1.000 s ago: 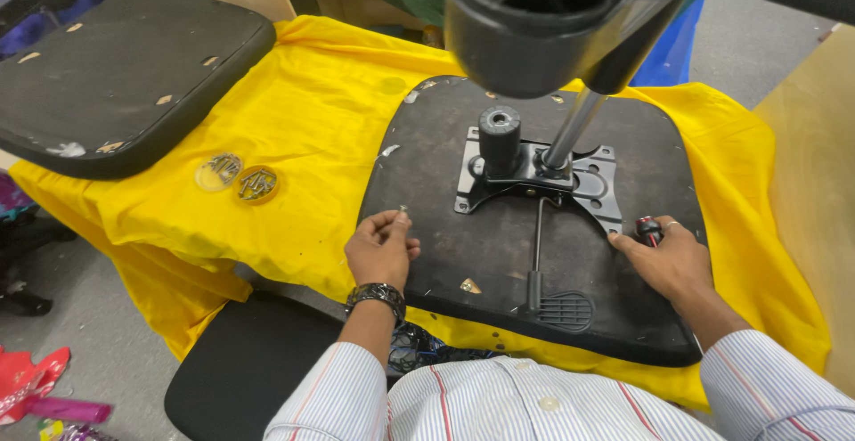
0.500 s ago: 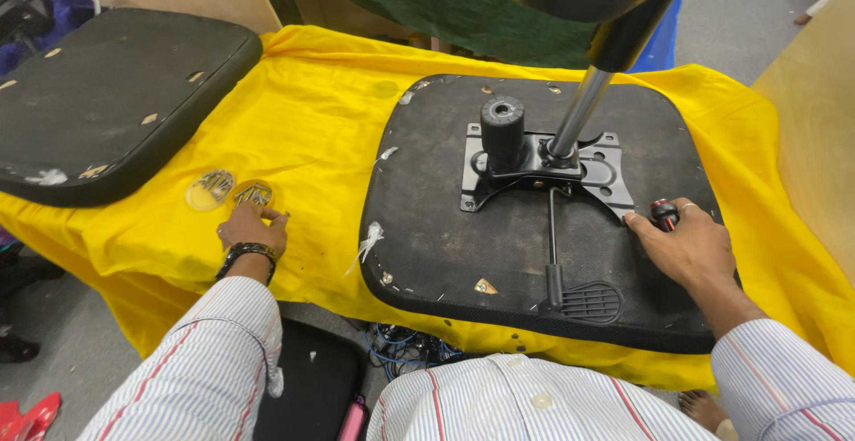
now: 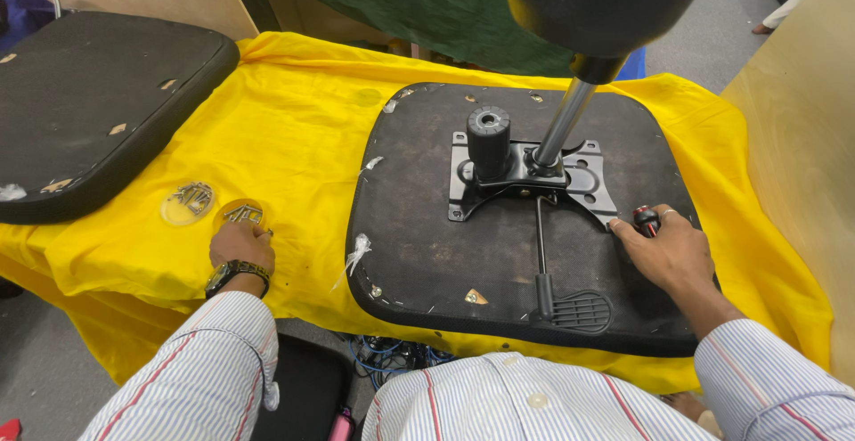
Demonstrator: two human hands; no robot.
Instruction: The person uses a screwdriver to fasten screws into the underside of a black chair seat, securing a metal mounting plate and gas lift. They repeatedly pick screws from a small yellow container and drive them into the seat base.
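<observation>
Left hand (image 3: 240, 245) curls over a clear dish of screws (image 3: 242, 214) near the worktop's (image 3: 294, 120) front edge; right hand (image 3: 666, 249) grips a red-black screwdriver (image 3: 646, 220) on the seat base (image 3: 419, 245).

Bare yellow cloth (image 3: 303, 129) between seat pans (image 3: 419, 227)

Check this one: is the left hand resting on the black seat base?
No, the left hand is off the black seat base, on the yellow cloth at a small clear dish of hardware.
</observation>
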